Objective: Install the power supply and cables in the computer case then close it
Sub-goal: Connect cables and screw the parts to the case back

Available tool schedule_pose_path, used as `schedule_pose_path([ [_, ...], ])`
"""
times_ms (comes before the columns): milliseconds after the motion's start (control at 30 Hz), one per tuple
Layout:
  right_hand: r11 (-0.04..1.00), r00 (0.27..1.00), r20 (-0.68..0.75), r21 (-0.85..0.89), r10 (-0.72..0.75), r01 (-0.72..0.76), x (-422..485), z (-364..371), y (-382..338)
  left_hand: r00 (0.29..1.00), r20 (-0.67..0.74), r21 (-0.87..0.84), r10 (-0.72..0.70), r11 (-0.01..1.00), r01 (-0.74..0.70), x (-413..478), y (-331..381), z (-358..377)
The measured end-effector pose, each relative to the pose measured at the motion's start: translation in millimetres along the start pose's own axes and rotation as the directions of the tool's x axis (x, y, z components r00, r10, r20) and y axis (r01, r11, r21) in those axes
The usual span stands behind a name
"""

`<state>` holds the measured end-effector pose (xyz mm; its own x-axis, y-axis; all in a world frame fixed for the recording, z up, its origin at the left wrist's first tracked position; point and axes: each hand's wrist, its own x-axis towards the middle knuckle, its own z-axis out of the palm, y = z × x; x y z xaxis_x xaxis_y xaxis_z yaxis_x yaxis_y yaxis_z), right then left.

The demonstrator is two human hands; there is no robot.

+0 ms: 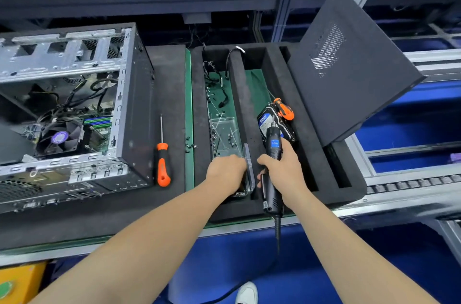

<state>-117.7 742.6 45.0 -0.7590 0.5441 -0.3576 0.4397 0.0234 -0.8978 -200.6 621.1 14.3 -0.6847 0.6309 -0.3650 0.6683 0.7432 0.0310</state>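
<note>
The computer case [74, 114] is seen lying open on the black mat [167, 84] at the left, its cooling fan [61, 138] and a tangle of internal wiring exposed; its side panel [349, 74] is propped, tilted, against the far right end of the foam tray [309, 144]. An electric screwdriver [273, 141] is gripped by the right hand [279, 166], fingers wrapped firmly round the barrel, tip pointed away over the tray; its cord is trailed down past the bench edge. The left hand [225, 171] is lowered into the near end of a clear plastic box [224, 131] in the tray's left compartment; the fingers are curled downward and hidden, so whether anything is pinched cannot be told. Loose cables [219, 81] are laid in the same compartment, beyond the box. A hard drive [265, 123] is lodged in the next slot, just ahead of the driver's tip; a short orange screwdriver [284, 110] is rested against it. A long orange screwdriver [162, 164] is left on the mat between case and tray; a few loose screws [190, 145] are scattered just beside it.
</note>
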Motion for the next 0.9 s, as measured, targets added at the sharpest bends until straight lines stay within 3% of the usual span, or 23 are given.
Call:
schedule_pose_path([
  [233,1.000,1.000,-0.002,0.012,0.011,-0.011,0,-1,3,0.990,0.141,-0.018,0.008,1.000,-0.005,3,-5,-11],
  [533,0.998,0.999,0.028,0.056,0.019,-0.021,0,-2,4,0.985,0.171,-0.013,-0.012,1.000,0.015,7,-5,-12],
  [667,0.998,0.999,0.036,0.051,0.017,-0.019,-1,-3,2,0.995,0.100,-0.194,-0.002,0.981,0.022,12,-13,-15],
  [733,0.999,0.999,0.042,0.040,0.027,-0.028,-2,-3,1,0.999,0.003,-0.422,-0.041,0.906,0.039,14,-21,-18],
  [800,0.999,0.999,0.039,0.041,0.019,-0.021,-5,-3,0,0.990,-0.057,-0.643,-0.130,0.763,0.063,11,-28,-22],
  [867,0.998,0.999,0.043,0.060,-0.022,0.019,-9,-2,-1,0.972,-0.074,-0.825,-0.224,0.562,0.066,7,-32,-27],
  [900,0.997,0.997,0.062,0.071,-0.044,0.039,-11,-1,-1,0.963,-0.059,-0.908,-0.263,0.414,0.058,6,-33,-30],
])
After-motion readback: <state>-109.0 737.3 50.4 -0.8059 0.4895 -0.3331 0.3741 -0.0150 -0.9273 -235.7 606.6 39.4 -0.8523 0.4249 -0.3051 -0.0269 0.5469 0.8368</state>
